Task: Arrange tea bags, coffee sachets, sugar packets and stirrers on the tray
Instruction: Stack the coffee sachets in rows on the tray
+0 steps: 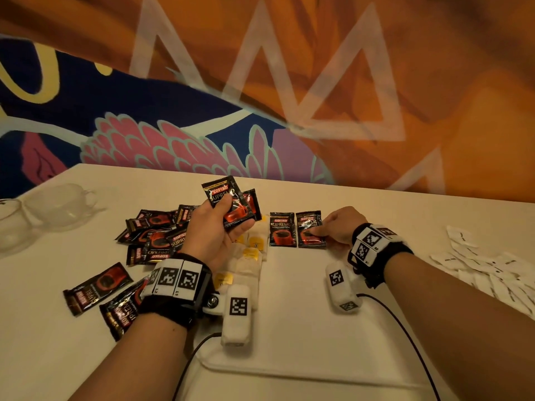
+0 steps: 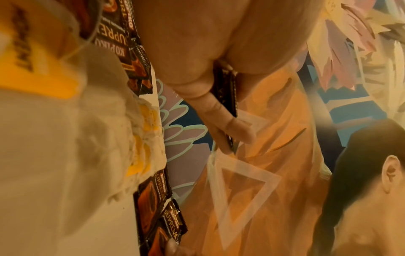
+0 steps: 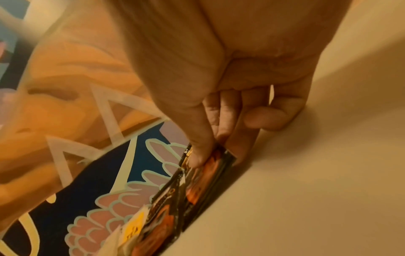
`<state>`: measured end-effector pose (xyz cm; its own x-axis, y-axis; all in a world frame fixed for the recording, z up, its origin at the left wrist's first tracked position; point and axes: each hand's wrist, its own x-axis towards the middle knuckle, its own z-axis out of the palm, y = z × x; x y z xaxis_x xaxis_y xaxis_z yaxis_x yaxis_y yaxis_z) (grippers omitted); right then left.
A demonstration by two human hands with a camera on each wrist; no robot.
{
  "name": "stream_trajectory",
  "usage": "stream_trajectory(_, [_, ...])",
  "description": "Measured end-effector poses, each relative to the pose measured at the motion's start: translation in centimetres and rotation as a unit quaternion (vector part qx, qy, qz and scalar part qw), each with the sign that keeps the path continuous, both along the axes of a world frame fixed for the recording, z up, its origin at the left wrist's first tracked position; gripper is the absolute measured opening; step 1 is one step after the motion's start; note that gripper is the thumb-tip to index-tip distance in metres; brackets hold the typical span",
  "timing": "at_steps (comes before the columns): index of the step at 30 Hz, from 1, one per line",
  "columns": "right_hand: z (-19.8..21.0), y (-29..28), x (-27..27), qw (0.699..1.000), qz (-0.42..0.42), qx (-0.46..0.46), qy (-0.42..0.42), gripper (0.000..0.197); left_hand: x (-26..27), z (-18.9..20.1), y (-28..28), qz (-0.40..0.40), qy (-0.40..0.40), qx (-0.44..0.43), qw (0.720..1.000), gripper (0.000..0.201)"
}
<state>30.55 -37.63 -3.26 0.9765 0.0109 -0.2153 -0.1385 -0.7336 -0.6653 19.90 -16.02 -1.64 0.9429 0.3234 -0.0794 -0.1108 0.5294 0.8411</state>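
My left hand (image 1: pixel 231 218) is raised over the table and grips a few black-and-red coffee sachets (image 1: pixel 228 198) fanned between thumb and fingers; the left wrist view shows the held sachets (image 2: pixel 225 90) edge-on in that hand (image 2: pixel 230 135). Two more sachets lie flat side by side on the white tray (image 1: pixel 289 367). My right hand (image 1: pixel 321 230) pinches the right one (image 1: pixel 310 228) at its edge, thumb on top (image 3: pixel 197 155). The other sachet (image 1: pixel 282 229) lies just left of it. Tea bags with yellow tags (image 1: pixel 252 251) lie in a column below my left hand.
A loose pile of coffee sachets (image 1: pixel 156 235) covers the table to the left. White sugar packets (image 1: pixel 492 270) are scattered at the far right. Two clear glass cups (image 1: pixel 58 204) stand at the back left. Black cables (image 1: pixel 399 322) trail from both wrists across the tray.
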Motion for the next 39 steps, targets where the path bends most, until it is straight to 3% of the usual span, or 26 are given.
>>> stream_trajectory(4, [0.1, 0.7, -0.2, 0.999, -0.004, -0.043, -0.014, 0.049, 0.0, 0.0, 0.0, -0.003, -0.001, -0.005, 1.000, 0.021])
stream_trajectory(17, [0.3, 1.0, -0.4, 0.995, 0.001, -0.096, -0.020, 0.058, -0.1, 0.0, 0.1, -0.014, 0.002, -0.010, 1.000, 0.023])
stream_trajectory(26, [0.3, 0.5, -0.6, 0.999, 0.000, -0.036, -0.015, 0.037, -0.1, -0.1, 0.1, -0.016, -0.005, -0.014, 1.000, 0.018])
stream_trajectory(30, [1.4, 0.6, -0.9, 0.998, -0.010, 0.013, -0.059, 0.028, -0.1, -0.2, 0.1, -0.024, 0.003, 0.012, 1.000, 0.018])
stream_trajectory(33, [3.5, 2.1, -1.9, 0.987, 0.055, 0.076, -0.130, 0.029, -0.2, -0.3, -0.1, -0.039, 0.022, 0.036, 0.998, 0.015])
stream_trajectory(35, [5.1, 3.9, -3.4, 0.974, 0.133, 0.126, -0.135, 0.035, -0.3, -0.4, -0.3, -0.049, 0.030, 0.057, 0.997, 0.016])
stream_trajectory(37, [6.1, 5.5, -4.6, 0.965, 0.198, 0.120, -0.126, 0.041, -0.5, -0.4, -0.6, -0.064, 0.027, 0.081, 0.994, 0.018])
stream_trajectory(39, [6.2, 6.6, -5.3, 0.958, 0.226, 0.108, -0.138, 0.030, -0.7, -0.3, -0.9, -0.078, 0.020, 0.081, 0.993, 0.020])
